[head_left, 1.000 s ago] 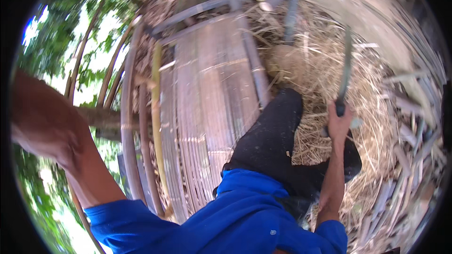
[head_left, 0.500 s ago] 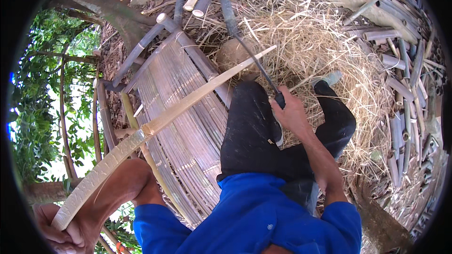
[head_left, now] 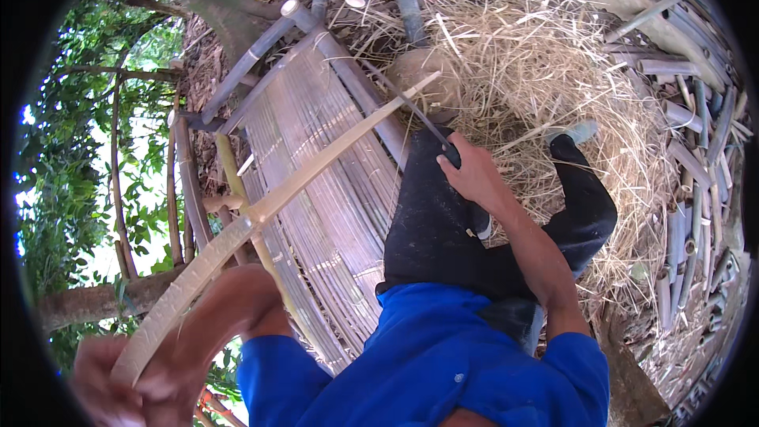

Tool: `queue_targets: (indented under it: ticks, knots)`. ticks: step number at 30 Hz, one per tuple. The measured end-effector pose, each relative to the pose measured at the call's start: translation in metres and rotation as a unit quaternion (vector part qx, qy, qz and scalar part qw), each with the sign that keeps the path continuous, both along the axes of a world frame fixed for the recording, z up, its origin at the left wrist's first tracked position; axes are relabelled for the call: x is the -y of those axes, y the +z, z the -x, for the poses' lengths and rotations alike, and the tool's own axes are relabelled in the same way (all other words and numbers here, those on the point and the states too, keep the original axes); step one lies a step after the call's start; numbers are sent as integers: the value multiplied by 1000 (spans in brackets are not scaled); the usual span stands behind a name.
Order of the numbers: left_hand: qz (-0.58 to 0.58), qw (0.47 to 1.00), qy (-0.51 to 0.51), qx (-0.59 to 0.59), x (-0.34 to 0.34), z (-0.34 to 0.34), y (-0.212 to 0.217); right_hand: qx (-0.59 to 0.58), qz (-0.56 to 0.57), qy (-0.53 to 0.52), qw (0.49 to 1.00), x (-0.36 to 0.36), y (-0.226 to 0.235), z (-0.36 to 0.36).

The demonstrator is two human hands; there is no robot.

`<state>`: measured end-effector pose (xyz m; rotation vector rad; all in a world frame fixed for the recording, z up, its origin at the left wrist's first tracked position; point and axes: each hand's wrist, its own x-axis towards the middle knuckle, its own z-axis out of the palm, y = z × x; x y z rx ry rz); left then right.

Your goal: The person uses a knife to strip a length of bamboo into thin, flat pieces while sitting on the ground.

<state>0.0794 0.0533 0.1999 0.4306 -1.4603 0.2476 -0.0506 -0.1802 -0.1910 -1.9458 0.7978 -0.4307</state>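
Observation:
A long split bamboo strip [head_left: 308,175] slants across the view, its pale narrow tip over the straw and its broad end low at the left. My left hand [head_left: 111,379], slightly blurred, is closed around that broad end. In my right hand [head_left: 476,178], above the thigh, is the dark handle of a long thin-bladed knife [head_left: 428,123]. Its blade crosses the strip near the tip; whether it presses into the bamboo I cannot tell. Beneath the strip lies a bench of bamboo slats [head_left: 324,213], to the left of my black-trousered leg [head_left: 419,213].
Loose straw and shavings [head_left: 522,55] cover the ground ahead and to the right. A rounded brown block [head_left: 431,83] sits by the bench. Cut bamboo lengths [head_left: 688,229] pile up at the right. Green leaves [head_left: 79,213] and poles stand at the left.
The knife and my right hand have moved left relative to my leg, the blade shifting along the strip. The left hand keeps its hold. The whole view has shifted slightly.

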Motion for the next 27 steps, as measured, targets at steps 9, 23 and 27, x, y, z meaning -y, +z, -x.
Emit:
queue_targets:
  ticks: [9,23,27]
  knots:
    - [-43,986,139,-87,99,-28,-148,-21,-26,-26,999,10,1,6]
    - [-2,953,168,-252,147,-44,-143,-39,-7,-13,999,37,-35,-19]
    - [-93,981,27,-166,157,-69,-160,-8,31,-20,999,50,-37,-26]
